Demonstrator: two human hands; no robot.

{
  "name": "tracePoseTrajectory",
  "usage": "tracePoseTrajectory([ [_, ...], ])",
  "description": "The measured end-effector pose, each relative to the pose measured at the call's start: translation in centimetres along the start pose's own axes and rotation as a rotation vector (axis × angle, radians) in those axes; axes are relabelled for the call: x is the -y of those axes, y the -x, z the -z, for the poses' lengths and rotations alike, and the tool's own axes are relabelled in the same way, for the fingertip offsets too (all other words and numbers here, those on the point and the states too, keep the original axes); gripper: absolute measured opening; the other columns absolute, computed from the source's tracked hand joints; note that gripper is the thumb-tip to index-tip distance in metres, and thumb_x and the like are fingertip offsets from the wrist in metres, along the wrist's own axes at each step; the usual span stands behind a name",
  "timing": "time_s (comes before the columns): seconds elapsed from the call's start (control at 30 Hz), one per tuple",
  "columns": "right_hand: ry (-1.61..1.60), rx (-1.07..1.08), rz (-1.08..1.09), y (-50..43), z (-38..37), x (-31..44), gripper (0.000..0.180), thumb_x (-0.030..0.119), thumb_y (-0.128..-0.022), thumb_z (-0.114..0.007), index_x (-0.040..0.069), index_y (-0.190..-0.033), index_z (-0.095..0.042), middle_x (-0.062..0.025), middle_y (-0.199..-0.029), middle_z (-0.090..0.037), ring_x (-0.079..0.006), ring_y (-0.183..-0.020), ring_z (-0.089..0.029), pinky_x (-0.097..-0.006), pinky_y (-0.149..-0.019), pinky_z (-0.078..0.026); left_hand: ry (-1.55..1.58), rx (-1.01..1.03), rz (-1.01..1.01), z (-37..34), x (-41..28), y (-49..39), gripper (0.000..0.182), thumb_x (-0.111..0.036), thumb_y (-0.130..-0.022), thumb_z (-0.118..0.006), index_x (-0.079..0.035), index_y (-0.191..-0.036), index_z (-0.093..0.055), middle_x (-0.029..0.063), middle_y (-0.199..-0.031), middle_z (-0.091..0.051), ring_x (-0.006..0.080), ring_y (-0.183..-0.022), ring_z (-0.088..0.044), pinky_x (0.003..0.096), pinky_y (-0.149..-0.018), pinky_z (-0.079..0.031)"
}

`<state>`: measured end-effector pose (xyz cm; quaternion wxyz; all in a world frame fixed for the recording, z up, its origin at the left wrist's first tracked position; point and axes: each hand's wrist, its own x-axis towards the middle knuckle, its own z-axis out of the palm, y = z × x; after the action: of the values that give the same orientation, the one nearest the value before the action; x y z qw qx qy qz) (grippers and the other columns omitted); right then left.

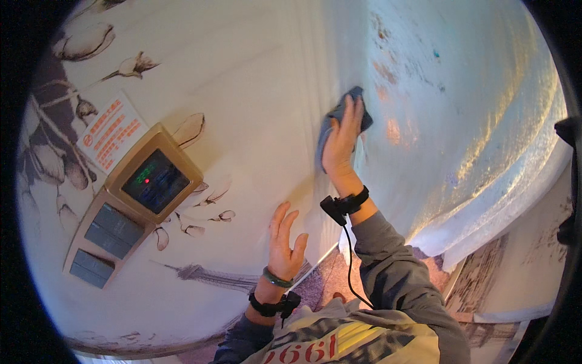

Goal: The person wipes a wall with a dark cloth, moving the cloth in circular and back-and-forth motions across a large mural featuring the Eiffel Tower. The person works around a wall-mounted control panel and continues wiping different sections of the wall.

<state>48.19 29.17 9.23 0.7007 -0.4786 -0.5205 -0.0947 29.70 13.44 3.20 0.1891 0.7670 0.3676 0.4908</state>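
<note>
A dark blue-grey cloth (340, 108) is pressed by my right hand (342, 148) against the vertical edge where the pale wall (254, 136) meets a glossy, translucent hanging sheet (423, 109). The fingers lie straight over the cloth, and part of it shows on either side of the hand. Lower down and to the left, my left hand (284, 245) holds nothing. Its fingers are apart and point up along the wall; whether they touch it I cannot tell. A green bangle (277, 278) circles the left wrist. Black straps with small devices are on both wrists.
A gold-framed wall panel (157, 181) with a lit dark screen and grey switches (113, 230) is at left, beside a card (113, 132) bearing red writing. Flowers and a tower are printed on the wall. A black cable (350, 268) runs from the right wrist. Speckled reddish floor (325, 277) lies below.
</note>
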Motion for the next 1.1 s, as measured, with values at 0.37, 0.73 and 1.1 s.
tracePoseTrajectory([
  [0.37, 0.008, 0.160, 0.337, 2.6, -0.5, 3.4, 0.066, 0.014, -0.078, -0.062, -0.001, -0.140, -0.042, -0.0342, -0.149, -0.025, -0.0525, -0.138, -0.023, -0.0604, -0.113, -0.016, -0.010, -0.050, -0.037, 0.6, -0.8, -1.0, 0.044, -0.011, -0.088, -0.061, 0.002, -0.129, -0.051, 0.0237, -0.143, -0.042, 0.0409, -0.132, -0.041, 0.0455, -0.110, -0.033],
  [0.73, 0.004, 0.131, 0.325, 1.8, 0.2, 2.4, 0.059, 0.014, -0.084, -0.056, 0.000, -0.140, -0.042, -0.0313, -0.150, -0.027, -0.0523, -0.137, -0.025, -0.0603, -0.112, -0.017, -0.006, -0.086, -0.039, 0.6, -1.4, -1.8, 0.044, -0.010, -0.088, -0.060, 0.003, -0.129, -0.050, 0.0238, -0.141, -0.044, 0.0404, -0.128, -0.045, 0.0448, -0.108, -0.036],
  [1.1, 0.043, -0.041, 0.259, -9.4, -0.9, 6.9, 0.056, 0.012, -0.089, -0.056, 0.003, -0.143, -0.040, -0.0273, -0.150, -0.030, -0.0476, -0.138, -0.027, -0.0530, -0.114, -0.019, -0.002, -0.139, -0.052, 2.2, -1.9, -1.6, 0.042, -0.014, -0.092, -0.057, 0.002, -0.131, -0.050, 0.0236, -0.139, -0.047, 0.0389, -0.127, -0.047, 0.0428, -0.107, -0.037],
])
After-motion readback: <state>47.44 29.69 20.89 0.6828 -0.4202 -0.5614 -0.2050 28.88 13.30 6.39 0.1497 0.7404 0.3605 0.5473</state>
